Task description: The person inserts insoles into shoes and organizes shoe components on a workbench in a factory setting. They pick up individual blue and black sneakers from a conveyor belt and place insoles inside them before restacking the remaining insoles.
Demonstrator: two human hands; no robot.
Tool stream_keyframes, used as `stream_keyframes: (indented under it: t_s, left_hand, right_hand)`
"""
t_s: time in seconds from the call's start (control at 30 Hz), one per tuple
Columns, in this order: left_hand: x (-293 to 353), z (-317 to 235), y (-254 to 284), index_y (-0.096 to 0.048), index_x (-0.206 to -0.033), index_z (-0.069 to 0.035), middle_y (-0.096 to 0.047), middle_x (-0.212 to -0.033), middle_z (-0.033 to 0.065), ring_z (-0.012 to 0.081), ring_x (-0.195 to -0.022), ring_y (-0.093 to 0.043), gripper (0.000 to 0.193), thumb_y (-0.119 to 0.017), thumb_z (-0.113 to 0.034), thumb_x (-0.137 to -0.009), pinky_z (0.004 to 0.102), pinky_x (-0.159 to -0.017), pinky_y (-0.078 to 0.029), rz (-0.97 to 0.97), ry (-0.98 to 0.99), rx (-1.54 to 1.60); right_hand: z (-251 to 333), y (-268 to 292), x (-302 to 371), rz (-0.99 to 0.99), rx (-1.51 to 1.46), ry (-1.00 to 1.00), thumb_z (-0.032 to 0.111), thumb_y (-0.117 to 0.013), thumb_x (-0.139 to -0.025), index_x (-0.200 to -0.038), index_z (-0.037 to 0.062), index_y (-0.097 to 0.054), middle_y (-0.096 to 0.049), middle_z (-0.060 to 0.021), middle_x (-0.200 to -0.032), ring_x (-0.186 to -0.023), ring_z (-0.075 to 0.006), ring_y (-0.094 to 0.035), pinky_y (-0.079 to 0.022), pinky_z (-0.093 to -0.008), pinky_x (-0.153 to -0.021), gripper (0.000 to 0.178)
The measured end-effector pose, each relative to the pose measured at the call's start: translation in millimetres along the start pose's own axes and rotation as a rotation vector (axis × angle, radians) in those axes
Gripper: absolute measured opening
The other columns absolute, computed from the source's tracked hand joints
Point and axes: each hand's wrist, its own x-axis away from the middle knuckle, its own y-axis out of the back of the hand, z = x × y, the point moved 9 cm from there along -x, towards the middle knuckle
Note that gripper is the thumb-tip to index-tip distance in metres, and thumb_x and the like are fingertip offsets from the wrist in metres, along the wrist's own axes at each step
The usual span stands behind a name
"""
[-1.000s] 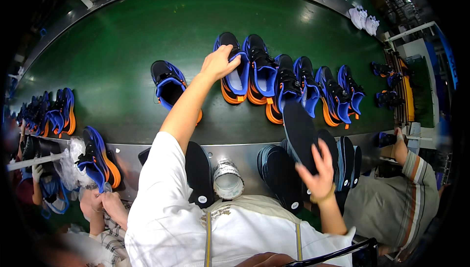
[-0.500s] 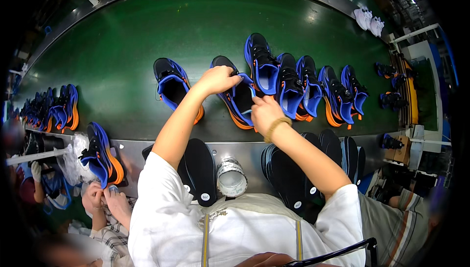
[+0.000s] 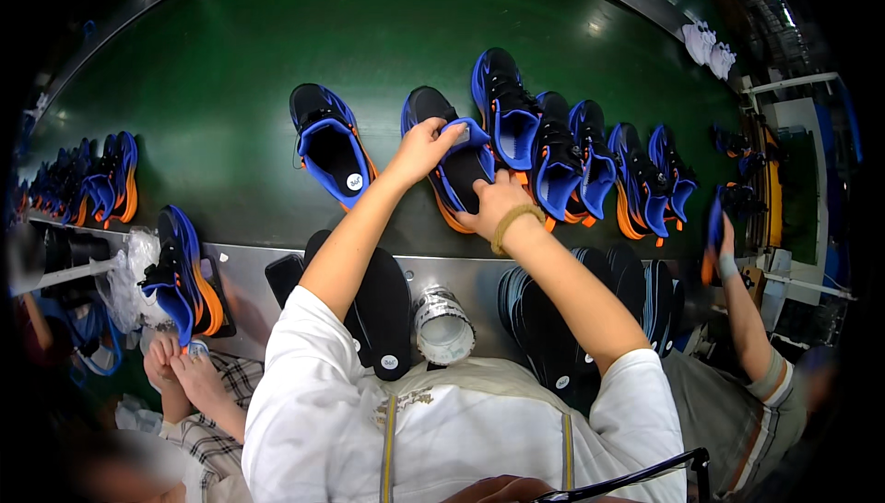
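Observation:
A black and blue sneaker with an orange sole (image 3: 426,102) lies toe away from me on the green belt, between my hands. My left hand (image 3: 426,149) pinches its tongue (image 3: 472,136) and holds it back. At the heel collar, my right hand (image 3: 502,202) grips the side, thumb toward the heel and fingers at the opening. A dark insole (image 3: 464,174) shows inside the shoe. To the left stands a matching sneaker (image 3: 318,102) holding a black insole with a white round sticker. Several more matching sneakers (image 3: 558,148) stand close by on the right.
Black insoles lie in piles on the metal ledge (image 3: 489,268), left (image 3: 383,305) and right (image 3: 530,319), with a tape-wrapped cup (image 3: 444,326) between. A co-worker's hands (image 3: 184,369) are near a sneaker (image 3: 184,272) at left. Another co-worker's hand (image 3: 727,243) holds a shoe at right.
My left hand has pulled the tongue back, widening the opening. My right hand has shifted slightly along the collar. At right, a co-worker's arm has come up with a shoe.

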Motion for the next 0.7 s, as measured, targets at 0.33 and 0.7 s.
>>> stream_keyframes:
  t_s: [0.33,0.7]
  left_hand:
    - [3,0,10,-0.051,-0.075,0.003,-0.044,-0.058,0.0062,0.0109,-0.057,-0.041,0.040,-0.046,-0.036,-0.084,0.0280,-0.052,-0.037,-0.034,0.047,0.003]
    - [8,4,8,-0.049,-0.074,0.002,-0.042,-0.058,0.0058,0.0108,-0.058,-0.039,0.039,-0.044,-0.035,-0.086,0.0274,-0.054,-0.036,0.020,0.059,0.009]
  right_hand:
    - [30,-29,-44,-0.005,0.042,0.336,0.014,-0.047,-0.076,-0.083,0.0046,-0.063,-0.051,-0.0185,-0.094,-0.089,-0.0307,-0.051,-0.044,-0.0364,-0.078,0.020]
    - [26,-73,-62,0.427,0.492,0.274,0.018,-0.045,-0.079,-0.106,0.0080,-0.056,-0.038,-0.0163,-0.121,-0.109,-0.0295,-0.038,-0.034,-0.0346,-0.091,0.032]
